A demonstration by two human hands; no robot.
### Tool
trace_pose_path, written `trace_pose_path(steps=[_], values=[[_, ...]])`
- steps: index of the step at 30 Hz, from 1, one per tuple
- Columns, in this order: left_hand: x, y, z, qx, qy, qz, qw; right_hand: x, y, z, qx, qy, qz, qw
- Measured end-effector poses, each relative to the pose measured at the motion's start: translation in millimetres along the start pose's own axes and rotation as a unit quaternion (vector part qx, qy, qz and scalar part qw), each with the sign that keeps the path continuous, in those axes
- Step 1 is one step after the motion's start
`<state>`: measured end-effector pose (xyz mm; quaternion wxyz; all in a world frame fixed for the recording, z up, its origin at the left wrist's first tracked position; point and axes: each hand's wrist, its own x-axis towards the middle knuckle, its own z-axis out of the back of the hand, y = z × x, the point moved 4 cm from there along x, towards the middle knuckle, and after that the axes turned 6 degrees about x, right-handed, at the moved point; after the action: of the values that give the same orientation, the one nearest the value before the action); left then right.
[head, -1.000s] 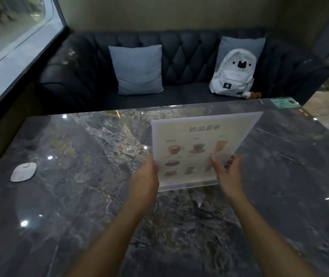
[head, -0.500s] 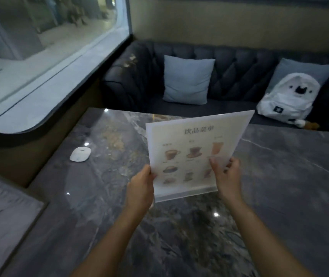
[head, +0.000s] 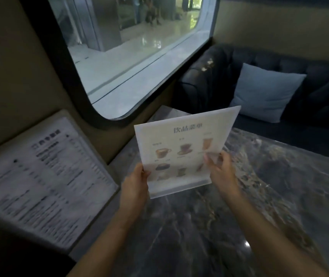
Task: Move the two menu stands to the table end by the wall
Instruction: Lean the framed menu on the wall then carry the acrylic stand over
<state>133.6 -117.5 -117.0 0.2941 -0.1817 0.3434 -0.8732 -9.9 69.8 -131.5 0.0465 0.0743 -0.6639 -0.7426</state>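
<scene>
Pinching the lower edges of the menu stand (head: 181, 150), my fingers (head: 209, 157) press against its clear sheet on both sides: my left hand (head: 134, 184) clamps the lower left edge with the thumb on the front face, and my right hand (head: 222, 170) clamps the lower right edge, fingertips showing through the plastic. I hold the stand tilted back and lifted clear of the desk (head: 259, 196), its printed face with drink pictures turned toward me. It hangs above the dark marbled top, near the end by the wall (head: 9, 76). To my left, leaning by that wall, a second menu sheet (head: 39, 176) shows blurred lines of text. Above it runs a wide window (head: 131, 52). Beyond the desk sits a dark tufted sofa (head: 319, 86) with a pale blue cushion (head: 265, 92) on its seat.
</scene>
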Motion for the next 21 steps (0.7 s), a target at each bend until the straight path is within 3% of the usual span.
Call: trace_pose_path(steps=[8,21], values=[[27,38,23,0.018,-0.019,0.035,0.999,24,14,-67,0.027,0.062,-0.003,0.998],[57,59,49,0.011,0.028,0.073,0.997,68,23,-135,0.125,0.121,-0.053,0.983]])
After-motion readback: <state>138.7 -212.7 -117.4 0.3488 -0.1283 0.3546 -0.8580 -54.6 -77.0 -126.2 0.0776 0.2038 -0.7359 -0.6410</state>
